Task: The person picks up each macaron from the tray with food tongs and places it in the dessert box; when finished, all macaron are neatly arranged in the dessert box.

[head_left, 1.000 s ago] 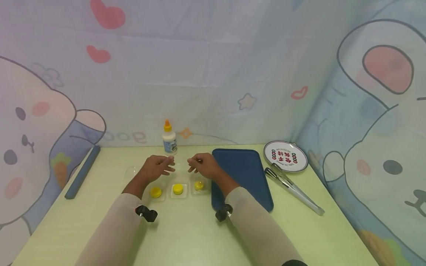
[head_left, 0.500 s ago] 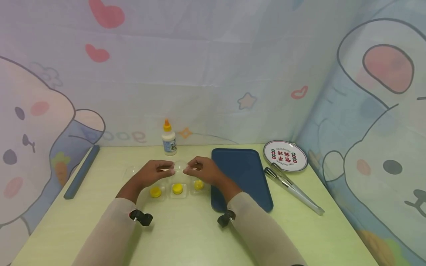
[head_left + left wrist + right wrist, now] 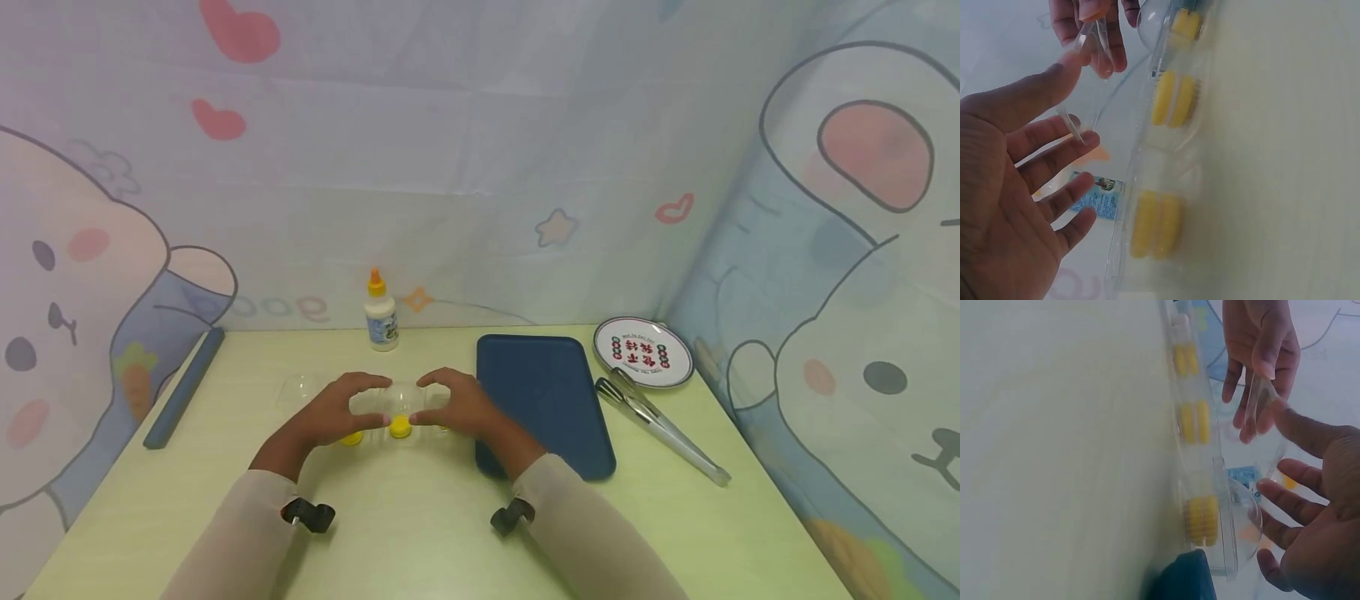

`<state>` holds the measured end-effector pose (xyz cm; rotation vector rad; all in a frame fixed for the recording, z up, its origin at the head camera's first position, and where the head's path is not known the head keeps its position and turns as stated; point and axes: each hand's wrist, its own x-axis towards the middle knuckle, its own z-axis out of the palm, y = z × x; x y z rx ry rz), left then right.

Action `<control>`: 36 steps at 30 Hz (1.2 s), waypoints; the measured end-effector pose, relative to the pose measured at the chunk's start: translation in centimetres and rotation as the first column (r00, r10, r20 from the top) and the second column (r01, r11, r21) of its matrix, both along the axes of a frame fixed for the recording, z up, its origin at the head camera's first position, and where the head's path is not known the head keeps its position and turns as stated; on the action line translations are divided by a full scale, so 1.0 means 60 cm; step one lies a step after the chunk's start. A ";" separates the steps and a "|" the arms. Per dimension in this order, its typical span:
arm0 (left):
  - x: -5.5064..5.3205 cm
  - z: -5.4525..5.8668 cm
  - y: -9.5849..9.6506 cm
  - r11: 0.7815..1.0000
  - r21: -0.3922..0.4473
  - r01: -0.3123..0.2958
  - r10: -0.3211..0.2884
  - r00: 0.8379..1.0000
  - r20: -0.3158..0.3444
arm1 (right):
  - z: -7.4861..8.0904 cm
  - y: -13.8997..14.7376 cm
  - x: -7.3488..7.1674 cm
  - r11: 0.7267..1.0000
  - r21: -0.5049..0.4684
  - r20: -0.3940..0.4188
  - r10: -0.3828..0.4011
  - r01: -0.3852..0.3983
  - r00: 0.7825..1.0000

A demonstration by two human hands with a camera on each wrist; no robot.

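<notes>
Between both hands is a clear plastic dome lid (image 3: 405,395). My left hand (image 3: 333,410) pinches its left side with thumb and fingers; my right hand (image 3: 461,406) pinches the right side. In the head view the lid overlaps the middle yellow macaron (image 3: 401,428), which sits in a clear square base. To its left, partly behind the left hand, is another yellow macaron (image 3: 352,438). The right wrist view shows a third macaron (image 3: 1202,520) with a clear dome cover (image 3: 1246,519) over it, largely hidden by the right hand in the head view.
Clear plastic pieces (image 3: 297,388) lie left of the left hand. A white bottle with a yellow cap (image 3: 382,322) stands at the back. On the right are a blue tray (image 3: 543,400), a printed plate (image 3: 643,352) and metal tongs (image 3: 667,432). A grey-blue bar (image 3: 185,389) lies far left.
My hands came together, took the clear dome lid from behind the macarons, and brought it nearer to me, over the middle one. The bottle, tray, plate and tongs have stayed put.
</notes>
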<state>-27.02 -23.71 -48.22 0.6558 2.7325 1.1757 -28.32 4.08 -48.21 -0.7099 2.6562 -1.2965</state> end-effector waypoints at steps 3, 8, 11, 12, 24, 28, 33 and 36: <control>0.007 -0.007 0.002 1.000 0.005 0.019 -0.019 0.999 -0.040 | -0.004 -0.001 0.010 0.997 0.074 -0.049 0.005 -0.002 0.999; 0.014 -0.017 0.007 1.000 -0.020 0.023 -0.025 0.995 -0.098 | -0.011 -0.004 0.023 0.995 0.104 -0.080 0.020 -0.011 0.997; 0.019 -0.020 0.010 1.000 -0.032 0.002 -0.005 0.994 -0.111 | -0.013 -0.005 0.026 0.994 0.108 -0.104 0.009 0.002 0.995; 0.021 -0.021 0.011 0.999 -0.037 -0.006 0.002 0.993 -0.117 | -0.013 -0.006 0.027 0.994 0.110 -0.115 0.006 0.006 0.993; 0.036 -0.030 0.014 0.997 -0.077 -0.032 0.017 0.983 -0.183 | -0.030 -0.016 0.042 0.991 0.131 -0.195 -0.007 0.033 0.981; 0.039 -0.029 0.011 0.996 -0.075 -0.050 0.035 0.983 -0.180 | -0.033 -0.019 0.043 0.988 0.148 -0.225 -0.006 0.040 0.974; 0.039 -0.030 0.012 0.995 -0.089 -0.040 0.024 0.984 -0.177 | -0.037 -0.019 0.046 0.984 0.174 -0.248 -0.002 0.047 0.969; 0.040 -0.032 0.012 0.994 -0.105 -0.040 0.020 0.982 -0.188 | -0.038 -0.019 0.048 0.981 0.187 -0.248 0.004 0.044 0.969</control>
